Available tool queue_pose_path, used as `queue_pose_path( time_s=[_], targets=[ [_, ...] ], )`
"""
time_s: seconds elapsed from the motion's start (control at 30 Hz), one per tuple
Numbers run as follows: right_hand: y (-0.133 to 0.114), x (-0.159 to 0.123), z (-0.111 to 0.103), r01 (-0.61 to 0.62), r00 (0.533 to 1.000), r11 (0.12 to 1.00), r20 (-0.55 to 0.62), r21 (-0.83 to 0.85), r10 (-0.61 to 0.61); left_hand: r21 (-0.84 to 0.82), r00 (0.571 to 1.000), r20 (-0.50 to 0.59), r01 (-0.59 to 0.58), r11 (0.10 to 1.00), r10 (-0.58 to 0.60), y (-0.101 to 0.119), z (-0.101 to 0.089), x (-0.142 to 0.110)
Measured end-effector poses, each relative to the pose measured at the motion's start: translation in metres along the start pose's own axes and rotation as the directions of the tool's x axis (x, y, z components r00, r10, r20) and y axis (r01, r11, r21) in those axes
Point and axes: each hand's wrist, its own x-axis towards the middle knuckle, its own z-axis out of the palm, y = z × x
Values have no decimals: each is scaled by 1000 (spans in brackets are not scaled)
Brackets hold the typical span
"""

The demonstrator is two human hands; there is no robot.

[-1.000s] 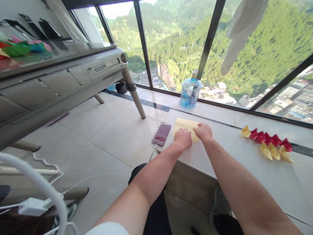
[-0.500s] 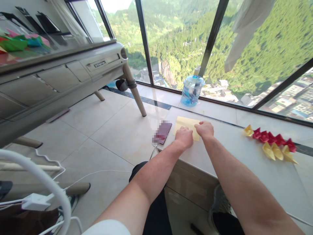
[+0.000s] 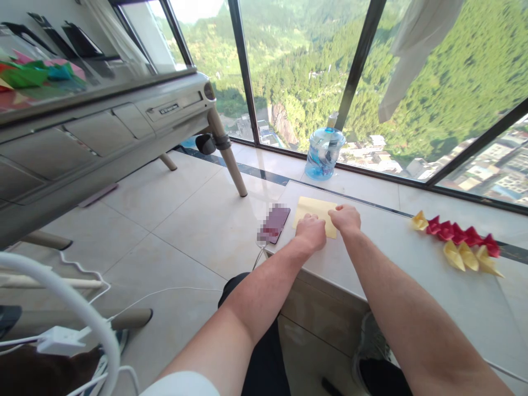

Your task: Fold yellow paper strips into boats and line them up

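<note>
A pale yellow sheet of paper [image 3: 310, 205] lies flat on the white low table. My left hand [image 3: 312, 231] rests on its near part with the fingers curled and pressed together against the sheet. At the paper's right edge, my right hand [image 3: 345, 218] is closed, thumb and forefinger pinching the edge. My knuckles hide part of the sheet. Just left of the paper lies a phone [image 3: 277, 224] with a cable plugged into its near end. Further right stand folded paper pieces, several red [image 3: 457, 233] and several yellow [image 3: 467, 255], in two rows.
The white low table [image 3: 396, 258] stands by the tall windows. Behind it, a blue water jug [image 3: 324, 155] sits on the ledge. A large grey table [image 3: 124, 126] at left carries colourful folded paper [image 3: 31, 74]. White cables [image 3: 165, 290] run across the floor.
</note>
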Motion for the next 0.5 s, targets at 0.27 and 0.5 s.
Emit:
queue_pose_path(
  time_s=[0.27, 0.5],
  targets=[
    [2, -2, 1, 10, 999, 999, -53, 30, -9, -16, 1000, 1, 4, 1000, -4, 0, 0, -1],
    [8, -1, 5, 18, 993, 995, -116, 94, -7, -19, 1000, 14, 3, 1000, -2, 1, -2, -1]
  ],
)
